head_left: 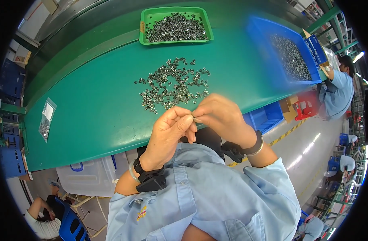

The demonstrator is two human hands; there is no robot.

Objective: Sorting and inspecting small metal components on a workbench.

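My left hand point(174, 127) and my right hand point(219, 115) meet at the fingertips just over the near edge of the green tabletop point(99, 108). Thumbs and forefingers pinch together around something too small to make out. Right beyond them a loose pile of small shiny metal clips or brackets point(174, 86) is spread on the table. A green tray point(142, 37) heaped with similar small metal parts point(176, 28) stands at the far side. Both wrists carry dark straps and bands.
At the right stands a blue bin point(268, 60) of small metal parts beside a blue printed box point(316, 50). A clear plastic bag point(46, 120) lies at the left. Below the table are an empty blue crate point(266, 118) and a translucent lidded box point(87, 174). Other people sit nearby.
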